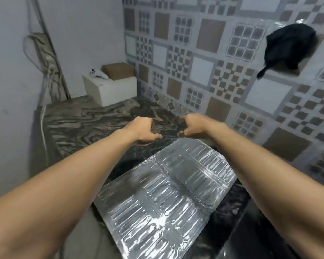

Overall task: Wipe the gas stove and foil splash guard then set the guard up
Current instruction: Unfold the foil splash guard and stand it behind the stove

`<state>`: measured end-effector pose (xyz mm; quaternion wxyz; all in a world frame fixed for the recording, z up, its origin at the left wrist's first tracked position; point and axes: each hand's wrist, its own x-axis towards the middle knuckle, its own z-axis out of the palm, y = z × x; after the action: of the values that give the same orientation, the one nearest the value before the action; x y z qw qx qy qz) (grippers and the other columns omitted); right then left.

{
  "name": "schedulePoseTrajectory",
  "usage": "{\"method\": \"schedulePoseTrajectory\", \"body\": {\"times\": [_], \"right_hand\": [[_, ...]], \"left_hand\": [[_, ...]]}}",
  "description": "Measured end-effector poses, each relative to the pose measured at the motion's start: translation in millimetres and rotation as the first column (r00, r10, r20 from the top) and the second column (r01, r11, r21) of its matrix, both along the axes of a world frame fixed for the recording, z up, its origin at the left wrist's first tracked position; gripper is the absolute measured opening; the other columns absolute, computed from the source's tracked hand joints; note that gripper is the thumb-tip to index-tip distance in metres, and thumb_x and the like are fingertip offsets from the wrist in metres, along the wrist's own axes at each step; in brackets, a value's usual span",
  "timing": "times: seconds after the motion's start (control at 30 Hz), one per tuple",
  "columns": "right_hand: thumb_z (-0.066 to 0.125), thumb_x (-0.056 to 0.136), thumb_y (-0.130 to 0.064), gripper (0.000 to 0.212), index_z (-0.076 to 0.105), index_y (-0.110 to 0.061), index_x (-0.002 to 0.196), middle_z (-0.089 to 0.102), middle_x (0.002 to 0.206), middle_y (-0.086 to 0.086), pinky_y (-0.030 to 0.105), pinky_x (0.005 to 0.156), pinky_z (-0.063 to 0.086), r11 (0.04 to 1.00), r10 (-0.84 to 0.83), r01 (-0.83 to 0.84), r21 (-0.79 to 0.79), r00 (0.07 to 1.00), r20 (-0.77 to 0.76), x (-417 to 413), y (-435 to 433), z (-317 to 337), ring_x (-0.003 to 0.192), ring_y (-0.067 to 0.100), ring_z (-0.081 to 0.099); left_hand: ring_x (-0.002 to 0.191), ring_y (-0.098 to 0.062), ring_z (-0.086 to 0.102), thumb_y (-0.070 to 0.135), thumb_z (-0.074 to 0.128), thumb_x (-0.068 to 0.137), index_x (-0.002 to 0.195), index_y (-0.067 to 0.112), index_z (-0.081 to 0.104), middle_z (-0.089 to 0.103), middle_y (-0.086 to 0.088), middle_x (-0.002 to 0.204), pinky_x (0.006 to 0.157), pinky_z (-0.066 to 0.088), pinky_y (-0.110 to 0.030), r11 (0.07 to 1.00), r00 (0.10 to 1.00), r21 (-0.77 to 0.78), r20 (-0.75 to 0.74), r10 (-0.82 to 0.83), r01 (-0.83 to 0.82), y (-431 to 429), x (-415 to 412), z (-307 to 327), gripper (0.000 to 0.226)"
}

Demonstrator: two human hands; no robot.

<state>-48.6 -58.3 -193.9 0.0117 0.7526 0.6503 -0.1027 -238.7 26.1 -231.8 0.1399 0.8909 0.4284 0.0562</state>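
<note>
The foil splash guard (172, 193) lies flat and folded out, a ribbed silver sheet slanting from the lower middle up toward my hands. Under its right edge is a dark glossy surface (251, 232), probably the gas stove top; no burners show. My left hand (145, 130) and my right hand (192, 127) hover side by side just past the guard's far edge, over the marbled countertop (79, 120). Both hands are palm down with loosely curled fingers and thumbs pointing at each other. Neither holds anything or touches the foil. No cloth is in either hand.
A white box (110, 90) stands in the far corner with a brown box (118, 71) and a white controller (98, 73) on top. A black bag or cloth (290, 47) hangs on the patterned tile wall (204, 71) at right. Cables (45, 58) run down the left wall.
</note>
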Motion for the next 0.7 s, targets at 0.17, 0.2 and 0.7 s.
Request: {"method": "schedulePoseTrajectory", "body": {"times": [0.17, 0.2, 0.7], "right_hand": [[0.072, 0.083, -0.032, 0.06, 0.054, -0.013, 0.137, 0.063, 0.13, 0.012, 0.031, 0.094, 0.045, 0.978, 0.126, -0.123, -0.171, 0.992, 0.005, -14.8, 13.6, -64.6, 0.121, 0.029, 0.057], [0.073, 0.081, -0.031, 0.06, 0.055, -0.013, 0.135, 0.065, 0.125, 0.013, 0.031, 0.092, 0.046, 0.97, 0.137, -0.133, -0.203, 0.991, 0.009, -15.2, 17.3, -78.1, 0.12, 0.03, 0.058], [0.092, 0.055, -0.039, 0.119, 0.025, -0.035, 0.153, 0.044, 0.145, 0.016, 0.035, 0.093, 0.052, 0.886, 0.279, -0.286, -0.365, 0.957, -0.074, -18.6, 80.4, -199.5, 0.118, 0.035, 0.057]], "left_hand": [[0.117, -0.033, 0.06, 0.057, 0.069, 0.079, 0.123, 0.006, 0.062, 0.066, -0.015, 0.126, 0.095, 0.049, -0.039, 0.983, 0.991, -0.129, -0.05, 0.124, -0.13, -17.7, -31.1, -68.3, 0.068], [0.116, -0.033, 0.06, 0.056, 0.07, 0.079, 0.122, 0.005, 0.063, 0.066, -0.016, 0.125, 0.095, 0.049, -0.039, 0.978, 0.987, -0.144, -0.07, 0.144, -0.153, -22.4, -36.4, -79.8, 0.067], [0.113, -0.036, 0.054, 0.038, 0.073, 0.082, 0.114, 0.009, 0.057, 0.056, -0.013, 0.123, 0.094, 0.048, -0.046, 0.894, 0.904, -0.192, -0.231, 0.36, -0.405, -57.5, -73.1, -169.2, 0.046]]}}
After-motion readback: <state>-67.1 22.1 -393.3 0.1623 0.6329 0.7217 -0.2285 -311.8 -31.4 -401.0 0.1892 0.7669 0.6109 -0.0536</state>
